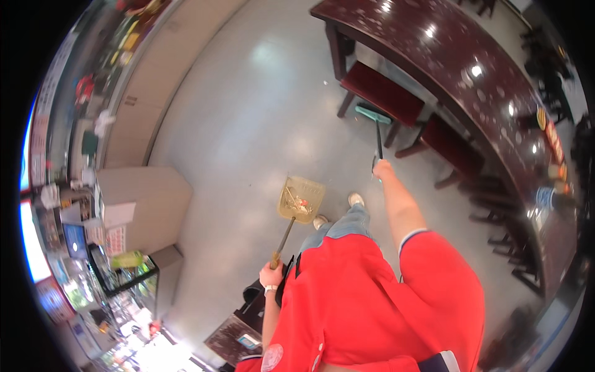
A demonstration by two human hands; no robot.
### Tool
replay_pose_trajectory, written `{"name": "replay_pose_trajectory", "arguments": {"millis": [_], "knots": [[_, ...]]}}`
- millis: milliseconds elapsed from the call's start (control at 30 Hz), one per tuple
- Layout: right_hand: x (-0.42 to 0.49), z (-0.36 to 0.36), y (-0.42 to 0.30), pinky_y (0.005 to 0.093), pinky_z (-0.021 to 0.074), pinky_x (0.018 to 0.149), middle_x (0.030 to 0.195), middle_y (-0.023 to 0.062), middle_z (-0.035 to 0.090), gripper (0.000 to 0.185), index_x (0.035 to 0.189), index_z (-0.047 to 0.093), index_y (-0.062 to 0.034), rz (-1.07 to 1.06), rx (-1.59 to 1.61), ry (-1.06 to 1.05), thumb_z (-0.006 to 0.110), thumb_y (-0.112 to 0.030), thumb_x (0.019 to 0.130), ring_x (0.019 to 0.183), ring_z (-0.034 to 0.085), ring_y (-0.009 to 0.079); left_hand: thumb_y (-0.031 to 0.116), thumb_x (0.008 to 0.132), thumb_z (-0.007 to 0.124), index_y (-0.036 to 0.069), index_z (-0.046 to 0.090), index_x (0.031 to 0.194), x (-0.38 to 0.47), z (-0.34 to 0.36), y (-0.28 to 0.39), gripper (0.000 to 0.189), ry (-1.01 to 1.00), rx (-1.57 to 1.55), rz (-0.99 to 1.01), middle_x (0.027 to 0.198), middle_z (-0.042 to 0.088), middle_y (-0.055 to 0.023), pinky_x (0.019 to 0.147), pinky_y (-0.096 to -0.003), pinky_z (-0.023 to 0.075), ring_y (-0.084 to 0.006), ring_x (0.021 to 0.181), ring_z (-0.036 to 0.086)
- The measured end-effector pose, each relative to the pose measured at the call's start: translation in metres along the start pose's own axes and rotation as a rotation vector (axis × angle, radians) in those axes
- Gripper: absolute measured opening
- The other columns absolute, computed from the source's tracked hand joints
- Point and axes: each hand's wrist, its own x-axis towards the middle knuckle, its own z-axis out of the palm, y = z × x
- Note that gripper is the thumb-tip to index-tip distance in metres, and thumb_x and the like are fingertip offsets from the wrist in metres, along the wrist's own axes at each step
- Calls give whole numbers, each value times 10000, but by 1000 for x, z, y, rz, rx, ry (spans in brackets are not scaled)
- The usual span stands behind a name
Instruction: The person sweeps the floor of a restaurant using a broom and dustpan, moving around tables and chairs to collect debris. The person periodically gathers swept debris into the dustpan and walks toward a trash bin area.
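Observation:
My left hand point(271, 275), at the lower middle, is closed around the handle of a long-handled yellow dustpan point(314, 190). Small litter lies in the pan, which is on or just above the grey floor in front of my feet. Out to the right, my right hand point(382, 169) grips the dark handle of a broom point(374, 114) with a green head. That head is at the edge of a dark red wooden stool point(381, 93), close to the floor. A small white scrap point(326, 83) lies on the floor left of the stool.
A long, dark red wooden table point(446, 51) curves along the right, with several stools beside it and containers at its far right. On the left stands a counter point(144, 200) with papers and a screen. A small dark table point(228, 337) is at the lower left of me.

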Motion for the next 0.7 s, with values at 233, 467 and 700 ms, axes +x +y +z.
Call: {"name": "replay_pose_trajectory", "arguments": {"millis": [233,467,700], "knots": [[66,154,134,376,364,904,1104,65,628,358,1074,660,-161,-544,-1080,-266,596,-344,773,1086,550,200,443,702,676,24,669,844,1,9,42,442,-15,-227,-35,739,639,-196,650,-424,479,-358,749,631],[-95,25,129,372,498,498,624,174,626,119,738,592,54,-176,-154,-244,561,-46,680,541,636,276,452,681,676,94,688,869,-13,27,39,404,-56,-206,-211,758,651,-170,679,-415,498,-331,771,639],[-78,-78,29,384,482,501,550,168,594,71,662,554,27,-311,-15,-254,553,-42,644,497,617,271,420,697,665,102,686,886,-7,28,68,371,-128,-216,-196,777,650,-164,685,-404,493,-331,782,633]]}}
